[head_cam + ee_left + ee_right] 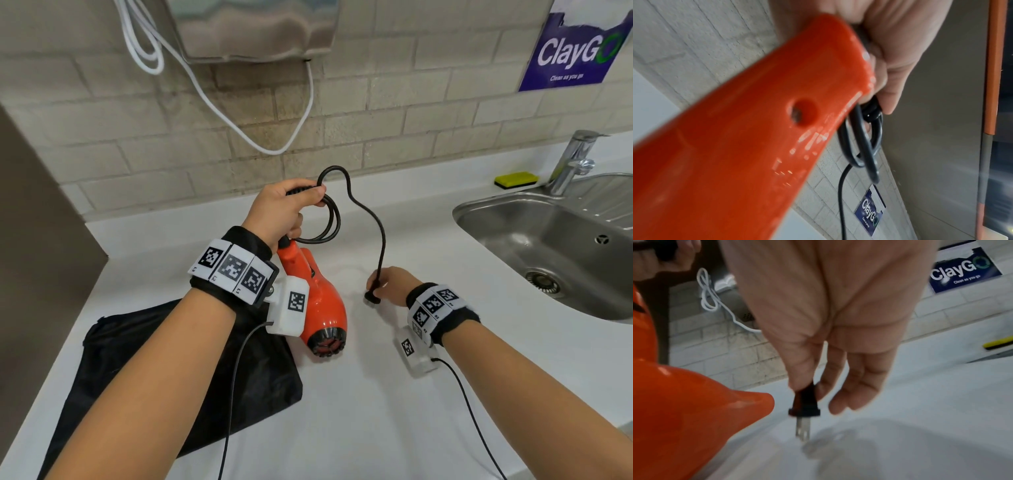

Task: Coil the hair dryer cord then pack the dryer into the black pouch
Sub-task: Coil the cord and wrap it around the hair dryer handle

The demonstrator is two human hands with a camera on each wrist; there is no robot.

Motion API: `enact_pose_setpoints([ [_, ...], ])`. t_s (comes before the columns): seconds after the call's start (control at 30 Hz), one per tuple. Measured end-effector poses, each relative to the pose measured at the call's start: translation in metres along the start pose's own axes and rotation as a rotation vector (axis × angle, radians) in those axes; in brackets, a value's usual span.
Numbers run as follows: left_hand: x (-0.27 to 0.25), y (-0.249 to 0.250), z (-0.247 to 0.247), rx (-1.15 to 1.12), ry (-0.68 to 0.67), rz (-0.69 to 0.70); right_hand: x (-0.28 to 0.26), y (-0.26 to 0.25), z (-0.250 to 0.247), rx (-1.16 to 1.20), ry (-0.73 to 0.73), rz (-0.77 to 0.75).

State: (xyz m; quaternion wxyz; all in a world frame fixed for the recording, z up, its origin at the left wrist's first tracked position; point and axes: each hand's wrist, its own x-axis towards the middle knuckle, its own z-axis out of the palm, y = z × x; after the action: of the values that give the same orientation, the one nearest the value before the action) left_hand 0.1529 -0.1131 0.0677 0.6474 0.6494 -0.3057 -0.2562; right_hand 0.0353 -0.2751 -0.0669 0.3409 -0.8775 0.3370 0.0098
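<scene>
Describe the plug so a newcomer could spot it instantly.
Start at the steel sink and look left across the white counter to the right hand. It pinches the plug, a small black body with bare metal prongs, ending the black cord beside the orange dryer.

Black wristbands (239, 274) with white tags

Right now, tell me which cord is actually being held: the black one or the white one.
The black cord: left hand grips its loops, right hand pinches its plug. The white cord hangs untouched on the wall.

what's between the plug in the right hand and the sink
Only bare white counter between the plug and the sink, seen in the head view.
</scene>
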Motion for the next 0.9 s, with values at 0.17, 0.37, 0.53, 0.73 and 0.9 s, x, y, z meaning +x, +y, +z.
enact_pose_setpoints([
  [0.17,0.001,-0.001,0.001,-0.008,0.016,0.025,-0.008,-0.038,-0.016,0.561,0.390,-0.238],
  [0.37,0.002,-0.002,0.004,-0.010,0.033,0.047,-0.050,-0.093,-0.033,0.871,0.635,-0.799],
  [0.53,-0.002,0.000,0.008,-0.010,0.007,0.051,-0.045,-0.102,-0.025,0.580,0.652,-0.834],
  [0.73,-0.008,0.000,0.017,-0.008,-0.109,0.057,-0.035,-0.111,-0.022,0.664,0.574,-0.678],
  [0.9,-0.006,0.003,0.017,-0.043,-0.076,0.052,-0.034,-0.105,-0.027,0.624,0.324,-0.607],
])
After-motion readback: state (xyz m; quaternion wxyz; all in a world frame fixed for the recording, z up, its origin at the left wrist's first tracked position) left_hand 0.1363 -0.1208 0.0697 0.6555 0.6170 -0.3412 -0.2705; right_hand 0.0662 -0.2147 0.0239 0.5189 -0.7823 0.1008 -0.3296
